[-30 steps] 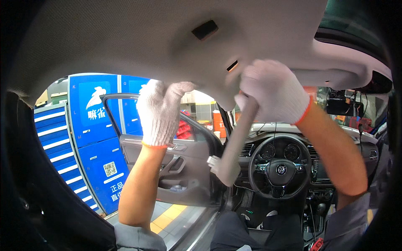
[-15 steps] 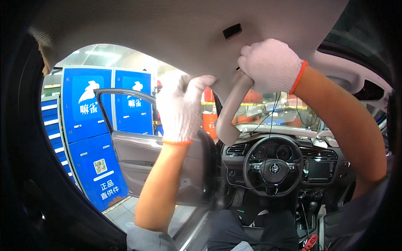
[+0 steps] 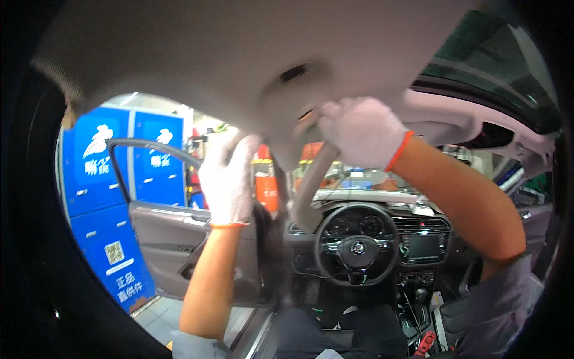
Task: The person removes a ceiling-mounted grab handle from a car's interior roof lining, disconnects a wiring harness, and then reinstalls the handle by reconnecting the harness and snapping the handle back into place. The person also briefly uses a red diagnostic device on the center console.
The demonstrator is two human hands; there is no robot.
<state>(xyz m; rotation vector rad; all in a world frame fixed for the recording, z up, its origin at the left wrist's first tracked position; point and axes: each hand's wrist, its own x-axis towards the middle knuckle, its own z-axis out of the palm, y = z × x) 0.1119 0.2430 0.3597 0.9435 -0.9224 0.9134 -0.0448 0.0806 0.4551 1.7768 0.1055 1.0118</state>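
My left hand [image 3: 228,182], in a white knit glove with an orange cuff, is raised to the lower edge of the grey headliner [image 3: 197,60] above the door opening. Its fingers and thumb close on that edge, though the fingertips are partly hidden and blurred. Higher and to the right, my right hand [image 3: 365,131], gloved alike, is closed around the upper part of a curved grey pillar trim [image 3: 317,179]. That trim hangs down slantwise in front of the windshield. Two dark slots show in the headliner near the right hand, the larger slot [image 3: 293,73] above it.
Below are the steering wheel [image 3: 357,246], a centre screen [image 3: 423,246] and the gear lever. The driver's door [image 3: 173,239] stands open at left, with blue cabinets [image 3: 95,203] beyond. A sunroof [image 3: 490,66] lies at upper right. A red tool [image 3: 426,342] rests low near the seat.
The whole view has shifted, so the cabin and both hands appear farther left and mostly lower. Both hands keep their holds, and more of the sunroof shows at the right.
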